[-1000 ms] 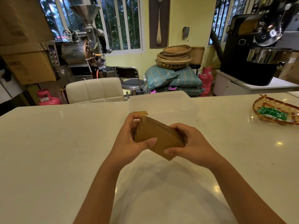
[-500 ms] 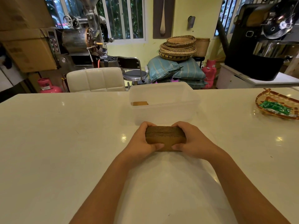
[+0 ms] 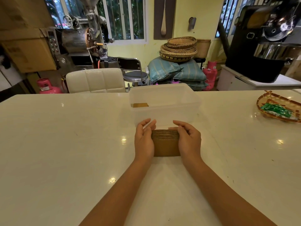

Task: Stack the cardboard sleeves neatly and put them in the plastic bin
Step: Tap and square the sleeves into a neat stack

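Note:
A stack of brown cardboard sleeves (image 3: 166, 144) rests on the white table (image 3: 65, 144), just in front of the clear plastic bin (image 3: 193, 101). My left hand (image 3: 144, 139) presses its palm flat against the stack's left side, fingers stretched forward and slightly apart. On the stack's right side is my right hand (image 3: 189, 139), its fingers curled over the top right edge. The stack is squeezed between both hands. Inside the bin, at the left, lies one brown sleeve (image 3: 140, 105).
A woven tray (image 3: 267, 98) with green packets (image 3: 276, 110) sits at the table's right edge. Behind the table stand a white padded chair (image 3: 96, 80), a stool, sacks, baskets and roasting machines.
The stack, held tilted in the air a second ago, has come down onto the table in front of the bin. My hands have shifted to its two sides and my left fingers have straightened.

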